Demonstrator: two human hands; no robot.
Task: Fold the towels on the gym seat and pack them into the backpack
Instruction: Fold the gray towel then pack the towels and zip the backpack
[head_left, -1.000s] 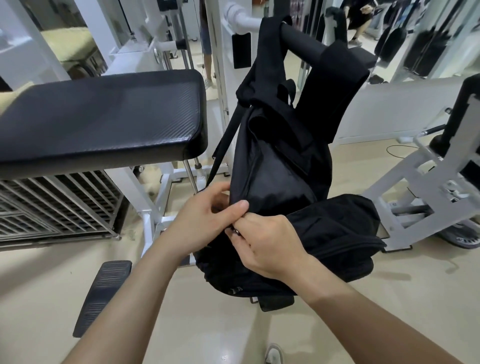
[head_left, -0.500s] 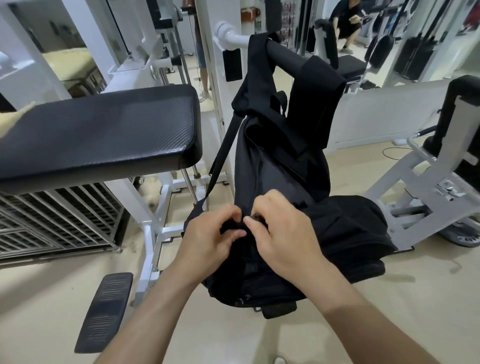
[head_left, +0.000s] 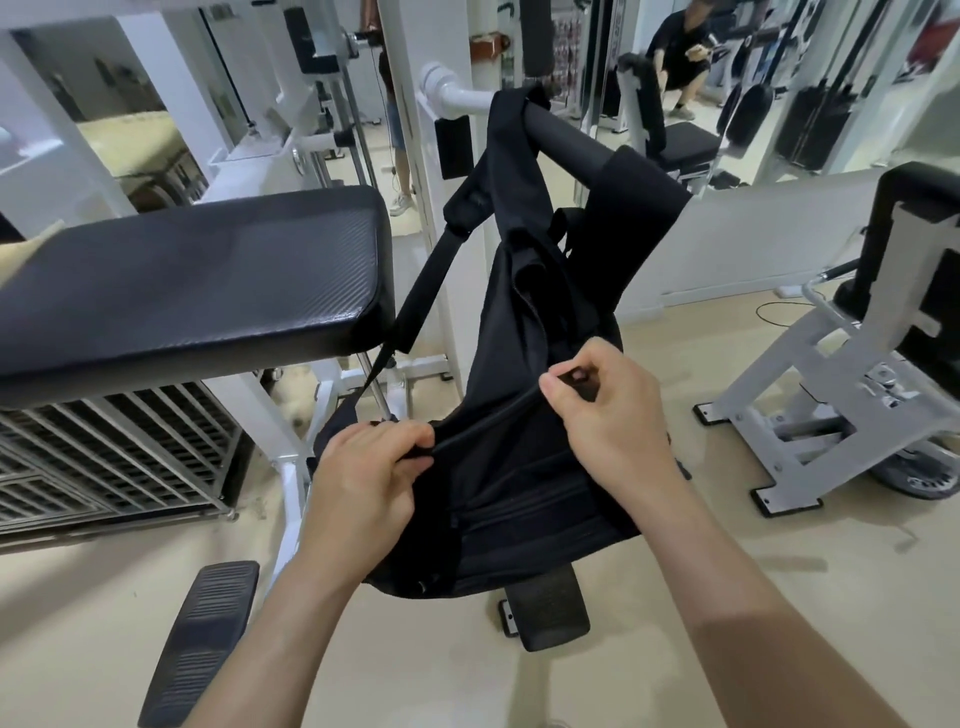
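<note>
Both left hand and right hand pinch backpack, contents hidden.

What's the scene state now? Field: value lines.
backpack: black, hangs by strap over padded bar
left hand: grips backpack fabric at zip's lower end
right hand: pinches dark zip pull
zip: taut line between hands; open or closed unclear
gym seat: black pad, left of backpack
towels: none clearly seen; pale cloth at seat's left edge

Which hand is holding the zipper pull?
The right hand, higher up, pinches the zipper pull; the left hand only grips backpack fabric lower down.
</note>
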